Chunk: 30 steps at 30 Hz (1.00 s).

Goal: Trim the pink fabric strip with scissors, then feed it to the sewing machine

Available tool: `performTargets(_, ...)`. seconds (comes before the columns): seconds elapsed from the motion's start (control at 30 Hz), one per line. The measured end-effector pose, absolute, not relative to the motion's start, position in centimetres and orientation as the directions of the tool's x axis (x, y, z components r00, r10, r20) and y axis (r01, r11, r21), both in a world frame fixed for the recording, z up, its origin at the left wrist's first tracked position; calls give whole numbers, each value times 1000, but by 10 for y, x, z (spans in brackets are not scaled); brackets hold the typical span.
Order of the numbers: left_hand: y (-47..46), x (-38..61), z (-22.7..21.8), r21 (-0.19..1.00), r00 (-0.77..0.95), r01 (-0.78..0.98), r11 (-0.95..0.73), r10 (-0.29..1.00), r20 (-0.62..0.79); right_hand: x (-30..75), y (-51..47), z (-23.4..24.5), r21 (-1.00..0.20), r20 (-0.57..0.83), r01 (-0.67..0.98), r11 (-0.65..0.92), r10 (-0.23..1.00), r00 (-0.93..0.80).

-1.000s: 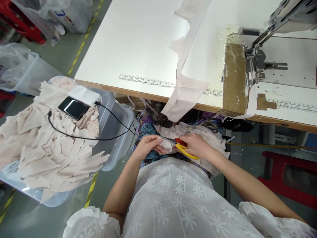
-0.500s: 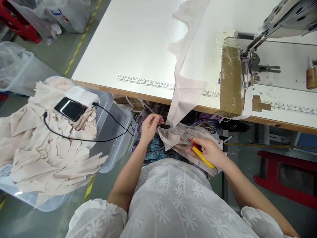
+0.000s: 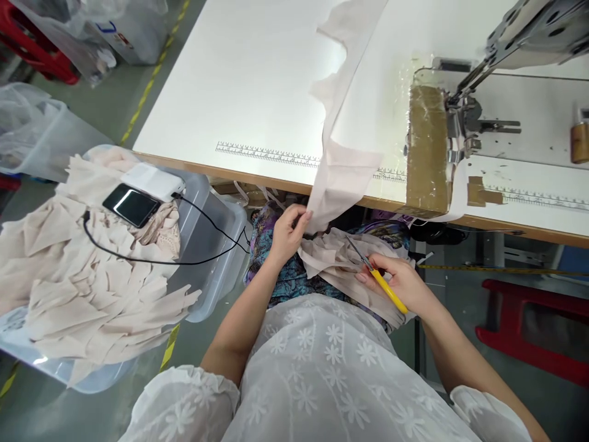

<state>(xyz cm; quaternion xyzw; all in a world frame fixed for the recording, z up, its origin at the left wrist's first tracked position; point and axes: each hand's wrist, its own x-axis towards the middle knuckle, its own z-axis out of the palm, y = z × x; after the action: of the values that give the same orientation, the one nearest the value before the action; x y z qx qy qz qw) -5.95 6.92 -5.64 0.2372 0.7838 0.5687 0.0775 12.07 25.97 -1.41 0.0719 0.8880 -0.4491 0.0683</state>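
My right hand (image 3: 398, 282) is wrapped round a pair of scissors (image 3: 389, 291) with yellow handles; the metal blades point up and left over the cloth in my lap. My left hand (image 3: 289, 232) has its fingers pinched together at the left edge of a pale pink fabric strip (image 3: 343, 178), which hangs from the tabletop over its front edge. A heap of pale pink cloth (image 3: 331, 255) lies bunched on my lap, over a blue and purple patterned garment (image 3: 289, 282). The strip's lower end hangs just above this heap.
A sewing machine (image 3: 467, 123) stands on the white table (image 3: 257, 80) at the right. At my left, a plastic tub (image 3: 202, 227) holds cut fabric pieces (image 3: 105, 294), a phone (image 3: 131, 204) and a white power bank (image 3: 154, 181) with a black cable. A red stool (image 3: 501, 331) is at the right.
My left hand has moved right to the edge of the fabric strip. My right hand and the scissors have shifted slightly right and away from the strip's lower end.
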Motion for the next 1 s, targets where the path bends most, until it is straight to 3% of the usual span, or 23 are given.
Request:
performTargets(0.07,45,-55,-70,920,-950,49,390,302,-77,128,262,-16,-792,-193,213,572,96,-977)
performTargets(0.13,10,-52,-86,832,-965,-168,529,83,-248,136,264,-20,-804,-209,240,544,120,-970)
performTargets(0.2,-25,-49,-97,759,-950,-276,590,-46,-310,141,264,-24,-816,-233,265,514,127,-964)
performTargets(0.3,-51,-37,-94,719,-937,-326,614,-107,-333,138,261,-28,-817,-281,292,497,99,-955)
performTargets(0.37,-45,-24,-78,782,-920,-315,537,29,-391,130,256,-27,-812,-296,288,507,68,-953)
performTargets(0.43,-28,-12,-55,883,-835,-298,364,350,-426,121,251,-24,-804,-296,269,530,34,-954)
performTargets(0.5,-8,-4,-32,936,-692,-267,228,630,-352,112,248,-21,-794,-288,240,558,2,-958)
performTargets(0.53,-1,-2,-21,950,-659,-210,231,684,-312,109,247,-19,-791,-281,227,569,-8,-960)
performTargets(0.6,8,-1,-5,943,-702,5,333,672,-234,105,247,-15,-784,-267,211,583,-11,-964)
performTargets(0.67,11,-1,5,864,-784,224,451,610,-115,103,248,-12,-773,-258,206,600,-2,-966)
performTargets(0.73,10,-2,9,814,-810,317,486,585,-33,100,250,-10,-759,-264,199,620,-14,-964)
performTargets(0.8,9,-3,11,858,-802,243,453,592,-85,97,251,-8,-759,-280,187,624,-53,-958)
performTargets(0.9,11,-1,12,942,-709,-106,318,640,-296,90,252,-6,-790,-310,171,589,-144,-940)
performTargets(1.0,15,-1,11,909,-642,-396,132,667,-377,83,254,-6,-825,-327,160,542,-228,-917)
